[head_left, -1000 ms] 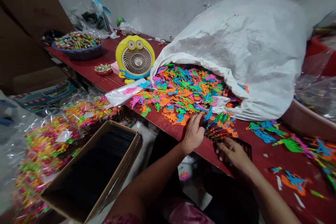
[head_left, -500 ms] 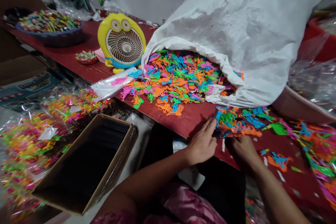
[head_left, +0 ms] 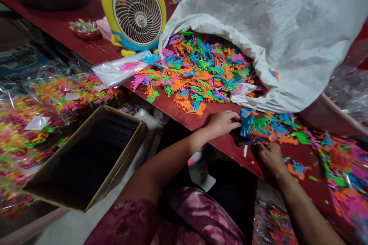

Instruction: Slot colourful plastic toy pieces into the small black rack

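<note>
My left hand [head_left: 223, 123] is at the left end of a heap of small plastic pieces [head_left: 263, 128] in blue, green and orange. Its fingers are bent and pressed together, with the tips close to the blue pieces; what they pinch, if anything, I cannot make out. Below the heap's front edge, my right hand [head_left: 271, 157] is curled closed, knuckles up, and its fingertips are hidden. A dark edge [head_left: 237, 138] shows under the heap's left end. A larger pile of similar pieces [head_left: 201, 71] spills from a white sack [head_left: 287, 42] onto the red table [head_left: 184, 118].
A yellow fan [head_left: 140, 19] stands behind clear plastic bags [head_left: 122, 69]. Left of my lap sits a cardboard box [head_left: 86, 160] of black items, beside filled bags [head_left: 37, 122]. Loose pieces [head_left: 299, 169] and a colourful pile [head_left: 345, 168] lie right. A red bowl [head_left: 86, 30] stands farther back.
My left hand has gone from lying flattened against the heap's left side to bent fingers at its left end. My right hand stays at the front edge. The view has shifted closer and lower.
</note>
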The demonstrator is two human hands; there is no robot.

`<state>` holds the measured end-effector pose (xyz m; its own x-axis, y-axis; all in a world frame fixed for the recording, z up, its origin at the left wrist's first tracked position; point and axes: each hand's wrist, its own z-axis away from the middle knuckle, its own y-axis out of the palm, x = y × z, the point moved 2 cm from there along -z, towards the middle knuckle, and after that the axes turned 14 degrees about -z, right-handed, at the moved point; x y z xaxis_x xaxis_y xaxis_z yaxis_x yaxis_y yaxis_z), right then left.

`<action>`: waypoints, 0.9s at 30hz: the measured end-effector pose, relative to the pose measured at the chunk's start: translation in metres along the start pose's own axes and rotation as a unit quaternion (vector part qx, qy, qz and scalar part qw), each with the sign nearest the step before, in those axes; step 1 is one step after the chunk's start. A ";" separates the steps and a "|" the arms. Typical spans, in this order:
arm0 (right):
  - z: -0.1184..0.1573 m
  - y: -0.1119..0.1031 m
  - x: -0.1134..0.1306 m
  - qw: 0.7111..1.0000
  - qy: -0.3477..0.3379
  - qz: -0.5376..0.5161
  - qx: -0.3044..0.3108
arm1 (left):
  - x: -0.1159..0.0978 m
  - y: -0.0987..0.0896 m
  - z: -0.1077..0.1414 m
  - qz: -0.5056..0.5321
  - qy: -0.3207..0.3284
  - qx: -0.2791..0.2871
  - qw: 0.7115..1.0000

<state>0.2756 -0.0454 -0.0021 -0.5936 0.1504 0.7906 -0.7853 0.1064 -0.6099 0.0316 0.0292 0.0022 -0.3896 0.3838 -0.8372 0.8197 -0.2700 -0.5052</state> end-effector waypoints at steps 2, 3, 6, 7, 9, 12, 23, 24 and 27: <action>0.000 0.000 0.001 1.000 0.001 0.009 -0.009 | 0.002 -0.001 -0.005 -0.009 0.009 0.023 1.000; 0.001 0.000 0.002 1.000 0.004 0.016 -0.014 | 0.003 -0.001 -0.006 -0.011 0.014 0.035 0.999; 0.003 0.000 0.004 0.999 0.004 0.029 -0.021 | 0.007 0.001 -0.006 -0.042 0.025 0.060 0.997; 0.003 0.001 0.005 0.999 0.001 0.031 -0.022 | 0.009 0.002 -0.006 -0.065 0.026 0.063 0.996; 0.005 0.003 0.008 0.999 -0.004 0.035 -0.028 | 0.010 0.003 -0.007 -0.109 0.027 0.065 0.992; 0.007 0.006 0.014 0.998 -0.003 0.040 -0.039 | 0.011 0.004 -0.008 -0.135 0.031 0.067 0.988; 0.002 0.007 -0.010 0.992 -0.087 0.086 -0.039 | 0.008 0.001 -0.004 -0.232 0.098 0.057 0.966; 0.001 0.007 -0.013 0.990 -0.096 0.095 -0.037 | 0.007 0.001 -0.004 -0.238 0.102 0.057 0.964; 0.000 0.007 -0.015 0.985 -0.115 0.125 -0.023 | 0.005 0.000 -0.003 -0.253 0.099 0.059 0.961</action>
<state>0.2793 -0.0470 -0.0183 -0.7964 -0.0494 0.6028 -0.6031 0.1392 -0.7854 0.0308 0.0339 -0.0015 -0.6289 0.6495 -0.4274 0.4883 -0.0979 -0.8672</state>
